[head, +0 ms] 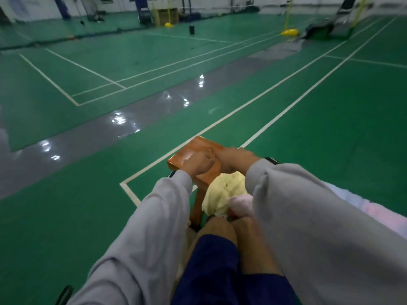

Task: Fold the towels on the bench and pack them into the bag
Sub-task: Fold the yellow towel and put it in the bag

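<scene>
A small wooden bench (pixel 198 148) stands on the green floor in front of my knees. My left hand (pixel 197 165) and my right hand (pixel 234 158) meet above its top, fingertips touching each other. Blur hides whether anything is between the fingers. A crumpled yellow towel (pixel 224 193) lies on the near end of the bench, below my right wrist. A pink towel (pixel 240 205) is bunched against it, partly under my right sleeve. No bag is plainly in view.
Pale pink and white fabric (pixel 374 213) shows past my right arm. A dark curved object (pixel 65 293) sits at the bottom left. White court lines and a glossy grey strip (pixel 123 119) cross the floor ahead; net posts and chairs stand far off.
</scene>
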Demonstrator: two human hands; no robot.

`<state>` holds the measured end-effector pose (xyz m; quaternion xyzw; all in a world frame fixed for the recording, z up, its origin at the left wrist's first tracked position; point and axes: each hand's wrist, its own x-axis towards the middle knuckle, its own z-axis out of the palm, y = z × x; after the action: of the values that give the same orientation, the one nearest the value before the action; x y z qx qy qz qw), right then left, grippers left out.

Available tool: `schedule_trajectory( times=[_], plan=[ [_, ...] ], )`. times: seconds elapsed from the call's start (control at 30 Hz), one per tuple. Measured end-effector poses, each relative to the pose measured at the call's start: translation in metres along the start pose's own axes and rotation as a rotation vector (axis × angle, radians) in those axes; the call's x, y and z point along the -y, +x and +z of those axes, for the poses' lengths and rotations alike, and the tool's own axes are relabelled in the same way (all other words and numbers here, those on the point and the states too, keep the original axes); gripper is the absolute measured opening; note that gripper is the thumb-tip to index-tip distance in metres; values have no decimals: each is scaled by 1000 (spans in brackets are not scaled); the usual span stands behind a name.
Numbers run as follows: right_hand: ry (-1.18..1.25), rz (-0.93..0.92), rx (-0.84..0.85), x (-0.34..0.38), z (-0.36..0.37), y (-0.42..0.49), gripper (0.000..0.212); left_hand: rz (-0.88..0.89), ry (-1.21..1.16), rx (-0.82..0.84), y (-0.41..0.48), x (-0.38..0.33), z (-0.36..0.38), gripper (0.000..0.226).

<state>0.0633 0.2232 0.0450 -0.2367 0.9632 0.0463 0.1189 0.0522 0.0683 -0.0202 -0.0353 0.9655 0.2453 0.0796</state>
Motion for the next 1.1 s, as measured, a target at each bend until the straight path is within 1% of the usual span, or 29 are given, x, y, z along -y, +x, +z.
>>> schedule_trajectory(
  times=[0.07, 0.13, 0.2, 0.27, 0.3, 0.37, 0.43, 0.47, 0.5, 0.53, 0.57, 0.6, 0.63, 0.7, 0.8, 0.87, 0.93, 0.97, 1.0, 1.07, 1.1],
  plan=[
    [101, 85, 23, -29, 7, -7, 38, 20, -76, -56, -17, -49, -6, 36],
    [201, 147, 27, -53, 22, -14, 41, 3, -106, -86, -19, -80, 2, 25],
    [283, 226, 48, -75, 43, -17, 42, -12, -72, -26, -9, -94, 26, 19],
    [335, 284, 130, -93, 71, -12, 37, -19, 34, 87, 7, -100, 54, 16],
    [370, 308, 172, -101, 85, -9, 36, -24, 76, 121, 19, -98, 68, 17],
    [443, 343, 214, -111, 107, -1, 40, 16, 163, 175, 30, -100, 87, 36],
    [507, 336, 196, -117, 121, 8, 46, 47, 263, 165, 40, -98, 100, 52],
    [513, 337, 189, -116, 123, 10, 47, 68, 318, 148, 44, -98, 103, 54],
    [522, 320, 177, -117, 128, 14, 45, 93, 383, 151, 52, -95, 108, 52],
    [519, 311, 181, -115, 130, 15, 43, 113, 435, 173, 59, -93, 112, 45],
    [521, 297, 173, -116, 134, 19, 41, 140, 460, 193, 64, -92, 114, 37],
    [518, 301, 161, -115, 134, 20, 41, 156, 447, 198, 66, -93, 114, 34],
    [521, 308, 126, -115, 137, 22, 42, 165, 373, 178, 67, -96, 110, 35],
    [591, 383, 11, -118, 134, 23, 46, 171, 160, 97, 72, -107, 94, 40],
    [755, 583, -144, -134, 116, 18, 46, 112, -126, -66, 82, -134, 55, 38],
    [844, 630, -164, -147, 99, 7, 45, 93, -327, -68, 84, -156, 35, 39],
    [911, 591, -149, -158, 93, -3, 37, 76, -511, -73, 80, -177, 20, 37],
    [944, 560, -140, -162, 94, -7, 38, 72, -599, -90, 76, -188, 11, 36],
    [1035, 558, -111, -165, 93, -13, 50, 75, -687, -109, 70, -201, 0, 35],
    [1346, 609, -83, -170, 93, -18, 100, 97, -820, -115, 62, -224, -20, 35],
    [1519, 649, -92, -172, 94, -21, 120, 102, -868, -102, 57, -235, -29, 37]
  ],
)
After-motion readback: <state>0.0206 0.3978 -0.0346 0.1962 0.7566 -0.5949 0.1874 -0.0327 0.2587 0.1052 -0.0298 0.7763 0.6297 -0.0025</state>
